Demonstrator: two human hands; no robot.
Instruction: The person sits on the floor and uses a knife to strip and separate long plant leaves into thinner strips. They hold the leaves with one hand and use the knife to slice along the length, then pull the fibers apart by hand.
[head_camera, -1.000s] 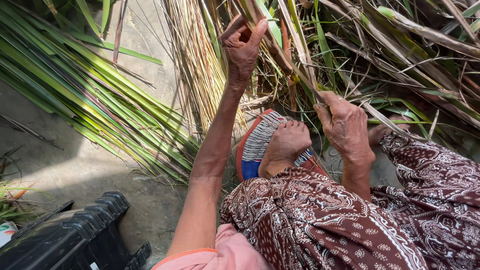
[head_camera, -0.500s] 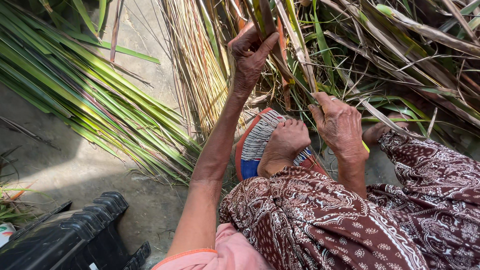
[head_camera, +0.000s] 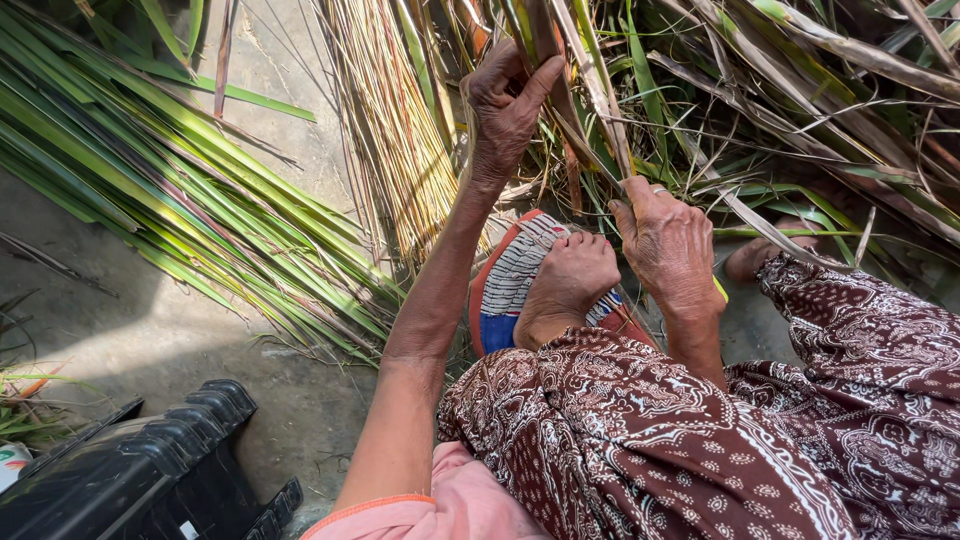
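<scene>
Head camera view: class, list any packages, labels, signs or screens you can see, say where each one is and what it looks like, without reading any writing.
White container with red and green markings: cut off at the lower left edge beside the black ribbed plastic crate, rounded; possibly a package.
Small white label: on the black ribbed plastic crate, near the bottom edge; too small to describe further.
Signs or screens: none in view.
</scene>
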